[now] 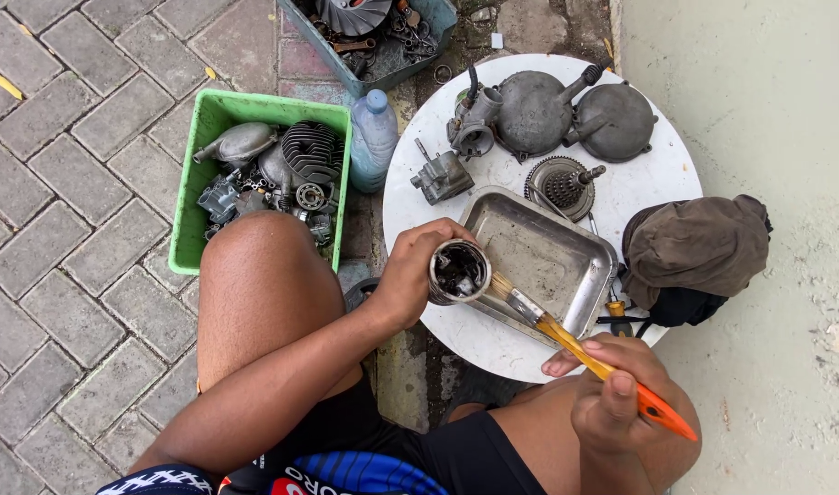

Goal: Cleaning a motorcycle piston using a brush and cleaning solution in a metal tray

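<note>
Left hand (410,275): fingers are wrapping closed around a short metal cylinder (458,271), thumb side lying toward the body; the grip is looking full, with no gap showing.
Metal cylinder: is being held open end up, tilted slightly toward the camera, dark grime showing inside; it is hovering over the near-left corner of the metal tray (540,259).
Right hand (614,390): fingers are curling tight around the orange handle of a paintbrush (580,348), index finger extended along the shaft.
Paintbrush: is lying at a slant, bristles pointing up-left and touching the rim of the cylinder, just above the tray edge.
Metal tray: is sitting on the round white desk (493,344), shallow, rectangular, grey film on its floor.
Desk, far side: is carrying two domed engine covers (575,115), a carburettor (473,124), a small bracket part (442,176) and a toothed gear (562,186).
Desk, right edge: a brown cloth (699,246) is bunching over it.
Floor, left: a green crate (195,197) of engine parts is standing on the paving, a clear plastic bottle (374,137) upright just beside it.
</note>
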